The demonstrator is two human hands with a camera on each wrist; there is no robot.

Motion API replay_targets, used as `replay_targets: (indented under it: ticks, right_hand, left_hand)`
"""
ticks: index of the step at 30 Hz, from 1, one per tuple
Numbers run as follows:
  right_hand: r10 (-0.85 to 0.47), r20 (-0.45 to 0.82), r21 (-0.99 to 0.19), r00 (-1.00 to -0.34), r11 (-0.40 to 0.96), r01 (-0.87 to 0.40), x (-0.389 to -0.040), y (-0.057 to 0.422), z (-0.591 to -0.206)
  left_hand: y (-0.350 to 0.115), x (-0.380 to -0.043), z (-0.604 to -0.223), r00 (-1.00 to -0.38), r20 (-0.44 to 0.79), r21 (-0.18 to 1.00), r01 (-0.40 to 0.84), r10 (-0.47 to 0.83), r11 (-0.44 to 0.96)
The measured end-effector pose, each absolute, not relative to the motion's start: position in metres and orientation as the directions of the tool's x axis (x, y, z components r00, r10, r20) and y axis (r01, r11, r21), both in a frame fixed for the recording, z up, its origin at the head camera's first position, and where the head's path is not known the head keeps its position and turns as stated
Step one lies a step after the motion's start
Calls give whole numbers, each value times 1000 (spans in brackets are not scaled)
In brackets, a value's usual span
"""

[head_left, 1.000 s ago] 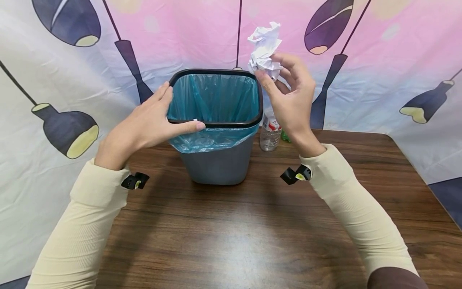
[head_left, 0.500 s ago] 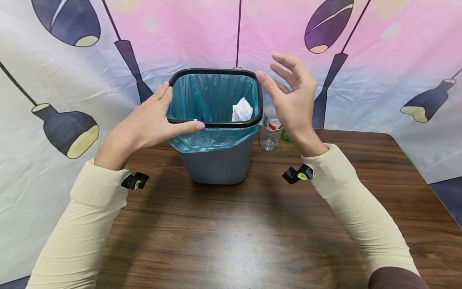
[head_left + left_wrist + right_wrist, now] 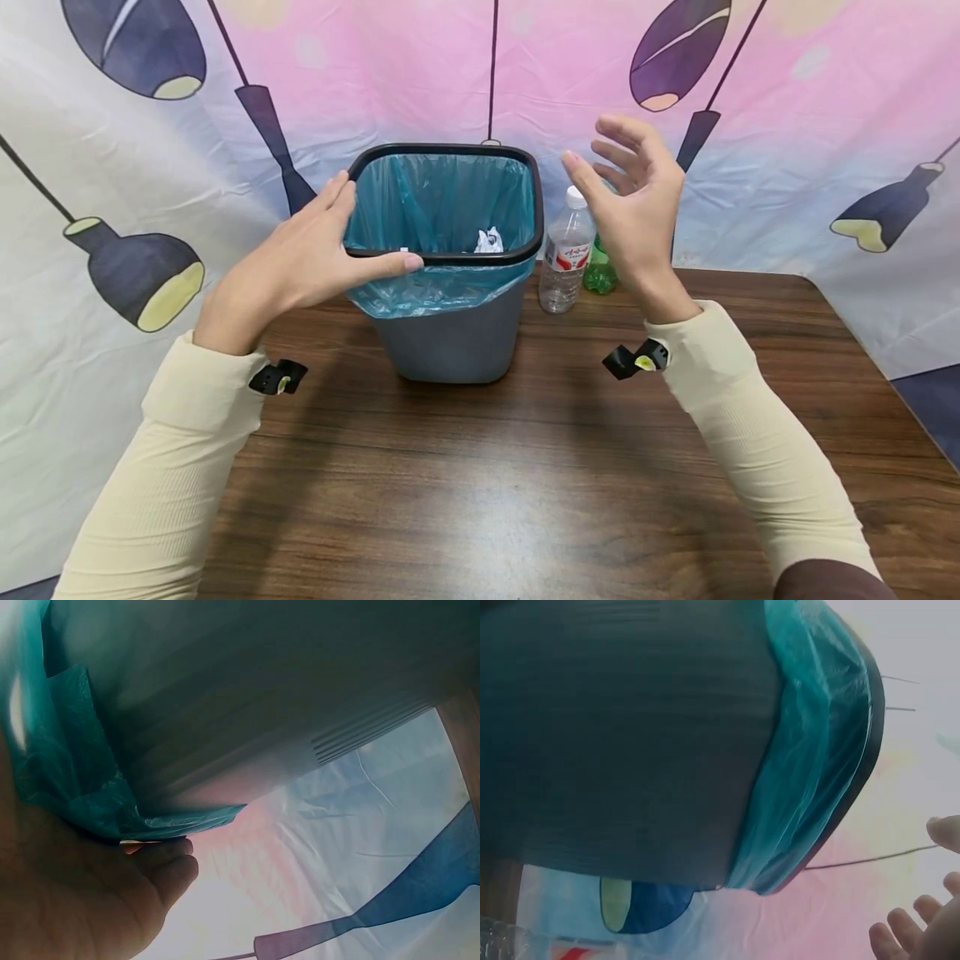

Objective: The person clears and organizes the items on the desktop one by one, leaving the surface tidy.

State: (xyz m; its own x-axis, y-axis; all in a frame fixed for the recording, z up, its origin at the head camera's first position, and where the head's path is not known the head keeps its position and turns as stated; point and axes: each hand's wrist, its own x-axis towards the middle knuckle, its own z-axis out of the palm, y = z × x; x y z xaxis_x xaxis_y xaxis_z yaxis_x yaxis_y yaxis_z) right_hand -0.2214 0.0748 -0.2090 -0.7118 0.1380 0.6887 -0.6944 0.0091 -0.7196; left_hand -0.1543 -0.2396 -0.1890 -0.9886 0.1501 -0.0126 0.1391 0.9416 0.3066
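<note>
A grey trash bin (image 3: 453, 333) with a black rim stands on the table, lined with a teal plastic bag (image 3: 435, 200). Deep inside lies a crumpled white paper (image 3: 490, 241), partly hidden by the front rim. My left hand (image 3: 292, 258) rests on the bin's left front corner. Its thumb stretches along the front rim and its fingers lie along the left side. To the right of the bin, my right hand (image 3: 637, 208) hangs in the air with loosely bent, spread fingers, holding nothing. The right wrist view shows those fingertips (image 3: 904, 930) apart from the bin.
Just right of the bin stands a clear plastic bottle (image 3: 564, 258) with a white cap and red-white label. A green bottle (image 3: 600, 268) is behind it, partly hidden by my right hand. A printed cloth (image 3: 420, 67) hangs behind the brown wooden table (image 3: 465, 467).
My right hand has let go of the crumpled paper, which dropped into the bin. The hand has since shifted right, uncovering the bottles. My left hand stays on the rim.
</note>
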Motion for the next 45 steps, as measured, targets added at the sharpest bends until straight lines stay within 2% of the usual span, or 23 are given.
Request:
replay_targets:
  ticks: [11,20,27,45]
  right_hand:
    - [120,630,-776,-767,128,-618,-240,96,-234]
    - [116,544,-830,-831,223,-512,-247,105,-250]
    - [133,473,-844,-871,350,-405,-261,108,-276]
    - [169,322,-863,-931,456,-216,-280,99,-322]
  left_hand:
    - [-240,-153,-189,-988,-9,310,141,151,940]
    - [-241,-153,-189,-989,-8,306,139,148,942]
    - [-241,-153,-190,-989,-8,310,138,148,941]
    - [-240,-154,-191,-989,-5,312,140,149,940]
